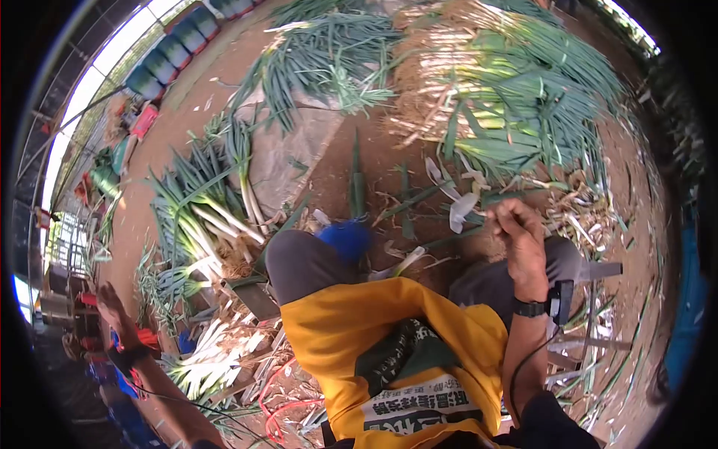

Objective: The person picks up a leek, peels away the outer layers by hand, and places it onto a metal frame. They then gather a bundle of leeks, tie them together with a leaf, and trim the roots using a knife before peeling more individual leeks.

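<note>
A pale sheet (288,161) lies flat on the brown floor (206,101). Along the upper left stands a row of blue-green containers (173,52) with red bottoms. Nearer, at the left, are a red box (144,121) and a green bundle (105,179). A red cord (271,415) loops over the floor at the lower middle. Something blue (686,299), too distorted to identify, runs down the right edge.
</note>
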A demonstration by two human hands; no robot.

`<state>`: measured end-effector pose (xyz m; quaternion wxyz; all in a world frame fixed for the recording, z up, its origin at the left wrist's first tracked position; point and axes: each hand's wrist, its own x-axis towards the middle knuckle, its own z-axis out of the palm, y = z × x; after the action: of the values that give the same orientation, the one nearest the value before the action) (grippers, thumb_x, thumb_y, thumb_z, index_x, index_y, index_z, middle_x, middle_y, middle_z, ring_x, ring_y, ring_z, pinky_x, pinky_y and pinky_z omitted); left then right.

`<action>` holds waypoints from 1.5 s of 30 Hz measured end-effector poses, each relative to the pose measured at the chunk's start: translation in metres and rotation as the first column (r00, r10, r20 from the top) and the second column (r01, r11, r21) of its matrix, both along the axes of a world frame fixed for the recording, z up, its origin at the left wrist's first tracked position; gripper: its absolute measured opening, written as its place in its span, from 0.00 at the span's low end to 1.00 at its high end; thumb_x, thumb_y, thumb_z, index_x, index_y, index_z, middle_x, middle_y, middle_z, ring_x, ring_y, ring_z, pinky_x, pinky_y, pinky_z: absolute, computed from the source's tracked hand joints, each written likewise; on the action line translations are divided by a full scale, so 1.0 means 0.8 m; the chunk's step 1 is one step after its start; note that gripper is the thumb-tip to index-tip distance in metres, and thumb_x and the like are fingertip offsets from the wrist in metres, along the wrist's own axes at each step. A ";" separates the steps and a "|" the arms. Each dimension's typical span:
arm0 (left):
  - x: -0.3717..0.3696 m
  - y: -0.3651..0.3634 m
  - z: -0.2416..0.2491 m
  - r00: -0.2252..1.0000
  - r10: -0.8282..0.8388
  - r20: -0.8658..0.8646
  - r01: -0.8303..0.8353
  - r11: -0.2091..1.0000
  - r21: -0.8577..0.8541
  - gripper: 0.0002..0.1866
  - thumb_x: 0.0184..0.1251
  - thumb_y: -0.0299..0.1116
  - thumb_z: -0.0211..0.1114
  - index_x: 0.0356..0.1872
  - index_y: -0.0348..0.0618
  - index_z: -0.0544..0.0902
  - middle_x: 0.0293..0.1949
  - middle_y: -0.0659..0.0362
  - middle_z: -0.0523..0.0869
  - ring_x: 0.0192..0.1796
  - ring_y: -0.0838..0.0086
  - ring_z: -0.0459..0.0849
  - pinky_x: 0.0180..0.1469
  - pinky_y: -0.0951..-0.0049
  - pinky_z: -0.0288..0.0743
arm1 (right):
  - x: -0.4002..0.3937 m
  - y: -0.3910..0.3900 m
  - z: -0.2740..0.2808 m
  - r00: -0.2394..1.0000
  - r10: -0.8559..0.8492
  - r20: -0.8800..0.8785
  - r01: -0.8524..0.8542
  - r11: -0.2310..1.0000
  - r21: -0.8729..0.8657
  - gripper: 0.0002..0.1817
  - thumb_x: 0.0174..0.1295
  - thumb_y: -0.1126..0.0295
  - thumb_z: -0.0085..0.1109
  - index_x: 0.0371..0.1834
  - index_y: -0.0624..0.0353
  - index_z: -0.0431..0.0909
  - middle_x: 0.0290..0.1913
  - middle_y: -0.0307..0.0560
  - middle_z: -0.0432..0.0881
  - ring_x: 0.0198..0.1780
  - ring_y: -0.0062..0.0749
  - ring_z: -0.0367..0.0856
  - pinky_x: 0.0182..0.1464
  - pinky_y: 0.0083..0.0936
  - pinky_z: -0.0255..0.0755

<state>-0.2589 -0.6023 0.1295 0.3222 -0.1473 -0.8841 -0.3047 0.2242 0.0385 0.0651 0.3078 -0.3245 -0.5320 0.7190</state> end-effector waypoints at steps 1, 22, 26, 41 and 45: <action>0.021 0.000 -0.029 0.988 -0.127 0.086 0.119 0.989 0.089 0.17 0.73 0.44 0.62 0.34 0.39 0.82 0.32 0.61 0.83 0.32 0.75 0.76 0.34 0.70 0.70 | -0.003 -0.005 0.003 0.999 0.030 -0.016 -0.029 0.999 0.019 0.05 0.70 0.68 0.60 0.37 0.56 0.80 0.36 0.35 0.84 0.30 0.14 0.72 0.34 0.14 0.65; 0.303 0.432 0.034 0.480 -0.765 0.430 0.426 0.631 0.648 0.13 0.74 0.39 0.64 0.43 0.37 0.84 0.40 0.53 0.89 0.40 0.70 0.88 0.49 0.69 0.81 | 0.063 -0.035 0.016 0.992 0.121 0.020 -0.122 0.989 0.079 0.07 0.71 0.73 0.58 0.33 0.60 0.78 0.30 0.36 0.81 0.30 0.14 0.72 0.34 0.15 0.68; 0.323 0.441 0.055 0.532 -0.752 0.389 0.452 0.640 0.621 0.14 0.74 0.39 0.64 0.45 0.36 0.84 0.41 0.52 0.89 0.41 0.69 0.88 0.48 0.71 0.81 | 0.069 -0.031 0.015 0.995 0.088 -0.050 -0.083 0.993 0.087 0.05 0.69 0.76 0.60 0.33 0.61 0.78 0.30 0.35 0.80 0.29 0.13 0.72 0.33 0.15 0.67; 0.311 0.474 -0.007 0.435 -0.759 0.485 0.474 0.651 0.592 0.16 0.77 0.41 0.59 0.41 0.36 0.84 0.39 0.54 0.89 0.41 0.69 0.87 0.48 0.70 0.79 | 0.109 -0.014 0.014 0.968 -0.241 -0.064 0.249 0.956 0.156 0.06 0.71 0.72 0.58 0.35 0.61 0.79 0.33 0.39 0.83 0.29 0.16 0.73 0.34 0.17 0.69; 0.288 0.515 -0.024 0.303 -0.783 0.543 0.520 0.613 0.594 0.17 0.77 0.44 0.59 0.41 0.39 0.83 0.39 0.57 0.87 0.41 0.74 0.84 0.48 0.73 0.75 | 0.184 -0.019 0.034 0.812 -0.572 -0.115 0.571 0.740 0.356 0.06 0.73 0.71 0.56 0.37 0.61 0.78 0.33 0.40 0.83 0.29 0.17 0.75 0.33 0.18 0.69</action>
<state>-0.0283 -0.1905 0.1105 -0.2215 -0.3014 -0.7287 -0.5736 0.3716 0.0235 0.0920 0.5686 -0.4078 -0.5339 0.4747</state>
